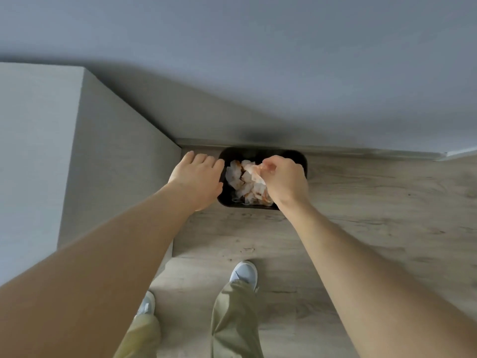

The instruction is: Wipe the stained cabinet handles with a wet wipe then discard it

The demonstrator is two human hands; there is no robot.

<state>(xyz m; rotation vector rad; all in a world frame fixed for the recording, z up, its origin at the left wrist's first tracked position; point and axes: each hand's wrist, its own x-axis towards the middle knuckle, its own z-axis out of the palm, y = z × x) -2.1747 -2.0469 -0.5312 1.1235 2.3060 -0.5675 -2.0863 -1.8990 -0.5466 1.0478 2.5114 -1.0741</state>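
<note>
The fingers (268, 165) of my right hand (284, 182) are curled in and pinch a wet wipe (254, 171). The wipe is white with orange stains on it. It hangs from my fingertips right over the open bin (300, 161).

The bin is black, with round corners. It sits on the floor (374, 215) against the wall (258, 73), just beside the grey cabinet (103, 151). Inside it I see a pile of crumpled wipes (240, 182), white with orange marks too. The wipe I hold is just above that pile. I cannot tell if it touches the pile or not.

My left hand (197, 177) is open. Its fingers lie straight and close together, and it holds nothing. It sits at the left edge of the bin, between the bin and the side of the cabinet. I cannot tell if it rests on the rim or only floats over it.

Both my arms reach down and forward. Below them I see my two legs in green trousers (232, 319) and my white shoes (244, 273) on the pale wood floor. The right shoe is in front of the left one, nearer the bin.
</note>
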